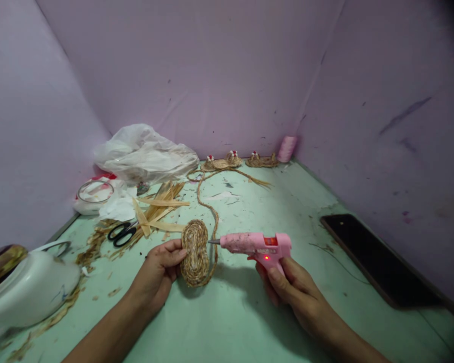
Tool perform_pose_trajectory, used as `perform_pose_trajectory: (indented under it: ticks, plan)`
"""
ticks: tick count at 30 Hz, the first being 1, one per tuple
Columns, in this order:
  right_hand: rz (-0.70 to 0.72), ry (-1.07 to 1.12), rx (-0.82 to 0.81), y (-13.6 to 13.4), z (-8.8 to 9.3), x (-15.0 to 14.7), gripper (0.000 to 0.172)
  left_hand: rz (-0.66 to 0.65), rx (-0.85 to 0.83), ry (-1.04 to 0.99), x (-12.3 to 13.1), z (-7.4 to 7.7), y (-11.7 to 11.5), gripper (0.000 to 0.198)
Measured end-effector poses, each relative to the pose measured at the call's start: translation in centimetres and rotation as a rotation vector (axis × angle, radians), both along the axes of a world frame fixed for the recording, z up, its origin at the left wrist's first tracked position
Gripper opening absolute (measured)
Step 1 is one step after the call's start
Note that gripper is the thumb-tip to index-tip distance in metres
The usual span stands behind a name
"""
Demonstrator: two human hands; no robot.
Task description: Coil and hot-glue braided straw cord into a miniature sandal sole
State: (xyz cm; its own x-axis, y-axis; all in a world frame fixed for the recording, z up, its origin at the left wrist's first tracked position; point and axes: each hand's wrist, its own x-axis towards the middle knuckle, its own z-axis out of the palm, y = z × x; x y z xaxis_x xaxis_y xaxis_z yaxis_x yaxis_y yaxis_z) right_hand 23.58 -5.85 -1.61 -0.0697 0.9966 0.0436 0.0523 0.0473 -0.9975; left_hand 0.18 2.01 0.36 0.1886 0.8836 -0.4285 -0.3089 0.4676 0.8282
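Note:
My left hand (159,269) pinches the left edge of a small braided straw sole (195,252), holding it just above the green table (234,312). A braided straw cord (208,206) runs from the sole's right edge back toward the wall. My right hand (287,285) grips the handle of a pink glue gun (255,244) with its red light on. The gun's metal nozzle points left and touches the cord at the sole's right side.
Black scissors (123,233) and loose straw strips (161,209) lie left of the sole. A plastic bag (146,154), a round container (94,194) and a white vessel (26,290) fill the left side. Small finished straw sandals (238,161) and a pink spool (286,148) sit by the back wall. A dark phone (374,259) lies right.

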Motion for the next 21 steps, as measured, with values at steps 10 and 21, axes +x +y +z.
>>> perform_pose_trajectory:
  ticks: [10,21]
  plan:
    - [0.029,-0.009,-0.010,0.07,0.07,-0.17,0.040,-0.013,0.005,0.010,-0.09,0.02,-0.11,0.022]
    - [-0.034,0.052,0.047,0.32,-0.81,-0.32,0.034,-0.038,0.001,0.003,-0.11,-0.07,-0.10,0.024]
